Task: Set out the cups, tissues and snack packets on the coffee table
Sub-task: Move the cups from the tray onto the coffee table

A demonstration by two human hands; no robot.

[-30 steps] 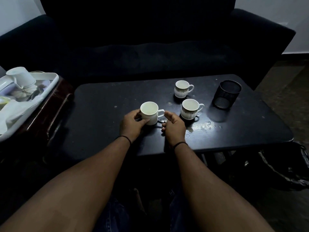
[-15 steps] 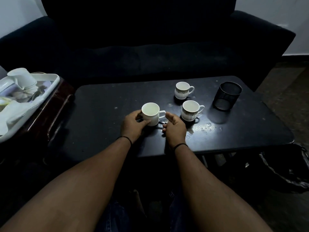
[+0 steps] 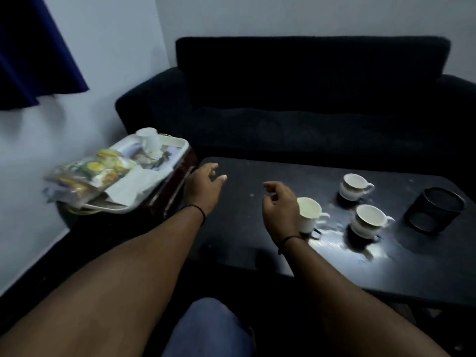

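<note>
Three white cups stand on the black coffee table (image 3: 257, 243): a plain cup (image 3: 310, 213) nearest me, a patterned cup (image 3: 368, 221) to its right and another patterned cup (image 3: 354, 186) behind. My right hand (image 3: 279, 207) hovers just left of the plain cup, fingers loosely curled, holding nothing. My left hand (image 3: 203, 185) is open with spread fingers over the table's left end, close to the white tray (image 3: 177, 148). The tray carries an upturned white cup (image 3: 149, 139), snack packets (image 3: 90, 173) and white tissues (image 3: 131, 188).
The tray sits on a dark wooden side table (image 3: 172, 186) by the wall. A black mesh holder (image 3: 435, 210) stands at the table's right. A dark sofa (image 3: 309, 99) lies behind. A wet shiny patch (image 3: 332, 243) marks the table near the cups.
Both hands have let go of the plain cup, which now stands on the table. My left hand has moved left toward the tray, and my view has swung left.
</note>
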